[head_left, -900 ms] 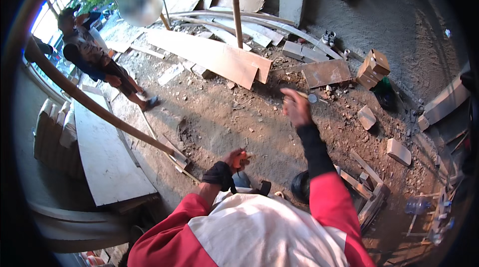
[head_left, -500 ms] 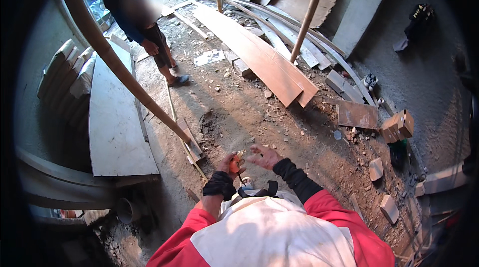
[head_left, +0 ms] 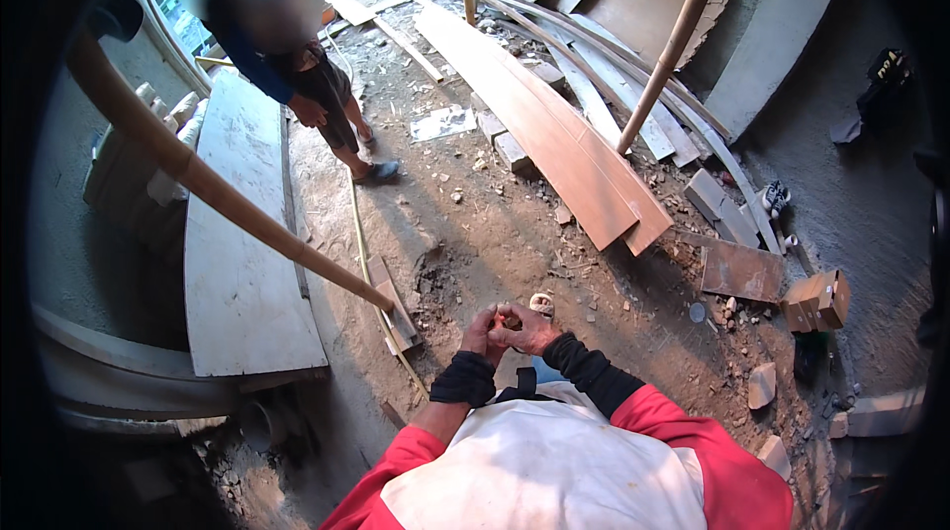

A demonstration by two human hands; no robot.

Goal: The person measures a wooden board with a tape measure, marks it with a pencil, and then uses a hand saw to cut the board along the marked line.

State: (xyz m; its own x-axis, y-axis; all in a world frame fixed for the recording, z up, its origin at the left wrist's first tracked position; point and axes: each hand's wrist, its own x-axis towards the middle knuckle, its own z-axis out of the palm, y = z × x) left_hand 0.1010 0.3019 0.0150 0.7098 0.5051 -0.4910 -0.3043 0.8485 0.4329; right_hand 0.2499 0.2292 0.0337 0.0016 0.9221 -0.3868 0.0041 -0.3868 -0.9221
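My left hand [head_left: 479, 336] and my right hand [head_left: 531, 329] meet in front of my waist, fingertips together. Curled fingers close the left hand, its knuckles turned forward. The right hand bends toward it with thumb and forefinger drawn in, leaving a small dark gap between the hands. What they hold is hidden by the fingers; the orange palm-sized thing from the earlier frame does not show clearly. Black sleeves cover both wrists. Just beyond the hands, my sandalled foot [head_left: 541, 303] stands on the dirt.
Long reddish-brown boards [head_left: 554, 149] lie ahead. A slanting bamboo pole [head_left: 237, 208] crosses the left side, before a pale panel [head_left: 242, 263]. Another person [head_left: 322, 99] stands at the far left. Cardboard boxes [head_left: 816, 302] and broken blocks [head_left: 762, 385] lie at the right.
My hands have come together; before, the right was apart with its fingers spread. The orange thing in my left hand has gone from sight. The view has shifted, with the surroundings lower and farther right.
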